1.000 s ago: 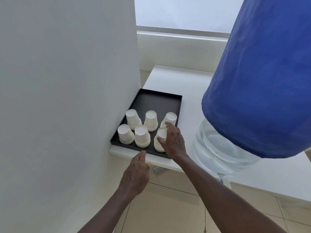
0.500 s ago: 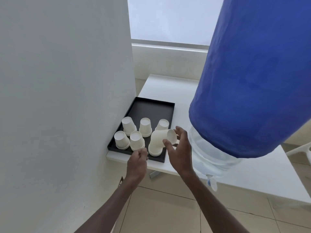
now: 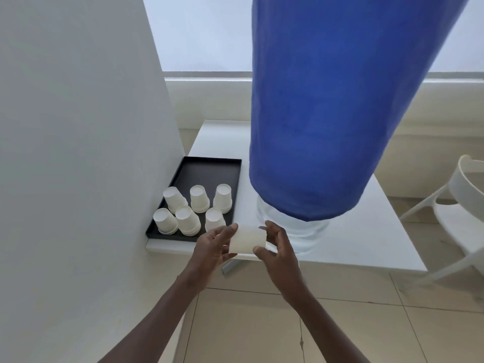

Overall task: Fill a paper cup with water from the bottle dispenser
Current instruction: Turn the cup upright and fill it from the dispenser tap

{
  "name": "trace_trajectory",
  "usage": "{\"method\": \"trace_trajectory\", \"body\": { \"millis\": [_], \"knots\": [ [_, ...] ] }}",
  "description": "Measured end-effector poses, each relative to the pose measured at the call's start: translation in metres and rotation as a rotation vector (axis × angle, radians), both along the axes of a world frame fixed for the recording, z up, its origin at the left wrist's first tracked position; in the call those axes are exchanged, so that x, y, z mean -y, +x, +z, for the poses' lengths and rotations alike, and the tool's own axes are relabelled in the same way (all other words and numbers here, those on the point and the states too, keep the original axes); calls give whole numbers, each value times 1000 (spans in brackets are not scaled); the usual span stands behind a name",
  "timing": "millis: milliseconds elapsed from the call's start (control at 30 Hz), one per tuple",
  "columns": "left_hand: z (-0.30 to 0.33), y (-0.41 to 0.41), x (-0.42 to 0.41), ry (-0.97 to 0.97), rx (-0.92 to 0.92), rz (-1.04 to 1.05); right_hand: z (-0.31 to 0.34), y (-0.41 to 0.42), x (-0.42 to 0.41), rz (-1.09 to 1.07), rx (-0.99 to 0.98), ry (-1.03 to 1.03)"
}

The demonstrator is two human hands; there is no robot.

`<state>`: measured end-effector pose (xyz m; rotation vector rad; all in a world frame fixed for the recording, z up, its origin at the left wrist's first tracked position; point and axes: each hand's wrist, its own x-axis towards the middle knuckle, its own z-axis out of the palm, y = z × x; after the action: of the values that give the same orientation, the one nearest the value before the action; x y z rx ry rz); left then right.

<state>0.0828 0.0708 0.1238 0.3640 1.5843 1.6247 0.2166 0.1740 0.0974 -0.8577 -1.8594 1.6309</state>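
A white paper cup lies on its side between my two hands, just in front of the table's near edge. My left hand grips its left end, and my right hand pinches its right end. Several more paper cups stand upside down in stacks on a black tray at the table's left. The big water bottle under a blue cover stands on the white table, its clear lower part right behind my right hand. Its tap is hidden.
A white wall rises close on the left, touching the tray side. A white chair stands at the right. Beige tiled floor lies below my arms. A window ledge runs behind the table.
My right hand lifted a cup off the front right stack and brought it toward me. My left hand rose from the table edge and took its other end. The view tilted up.
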Motion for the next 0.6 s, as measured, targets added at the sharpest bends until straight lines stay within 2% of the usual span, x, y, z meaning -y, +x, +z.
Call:
{"method": "trace_trajectory", "body": {
  "millis": [133,233,500,600],
  "knots": [
    [-4,19,-16,-112,-139,-9,-5,17,-11,68,166,439],
    [-7,34,-29,-208,-235,-48,-12,25,-17,106,223,610],
    [-20,65,-60,-303,-393,-125,-37,52,-40,3,208,618],
    [-31,72,-70,-364,-538,-85,-48,70,-50,-58,213,541]
  ]
}}
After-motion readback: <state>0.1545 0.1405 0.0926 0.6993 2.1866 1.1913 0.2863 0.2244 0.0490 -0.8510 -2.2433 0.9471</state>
